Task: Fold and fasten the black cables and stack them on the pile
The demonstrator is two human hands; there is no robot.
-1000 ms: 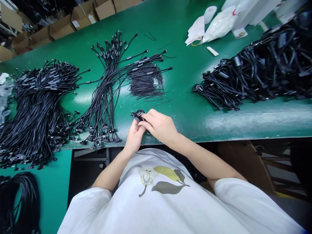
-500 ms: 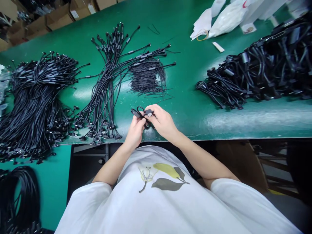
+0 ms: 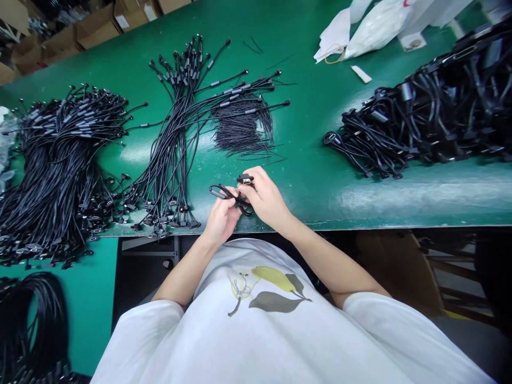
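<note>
Just above the table's near edge, both my hands hold one black USB cable (image 3: 245, 207) gathered into small loops. My left hand (image 3: 220, 220) is closed on the looped part, with a grey sleeve on the cable sticking out to its left. My right hand (image 3: 267, 198) pinches the cable near its USB plug, whose metal end shows above the fingers. Whether a tie is around the loops is hidden by the fingers. Beyond the hands lies a stack of thin black ties (image 3: 240, 125), with several straight cables (image 3: 170, 138) to its left, some reaching across it.
A large heap of straight cables (image 3: 60, 165) covers the left of the green table (image 3: 304, 138). Bundled cables (image 3: 424, 112) are piled at right. A white plastic bag (image 3: 378, 32) sits at the back, cardboard boxes (image 3: 96, 29) at far left. A cable coil (image 3: 48, 314) lies lower left.
The loops have turned in my hands: the grey-sleeved part has swung left and lower, and the USB plug now sits slightly higher at my right fingertips. Both hands keep hold of the cable.
</note>
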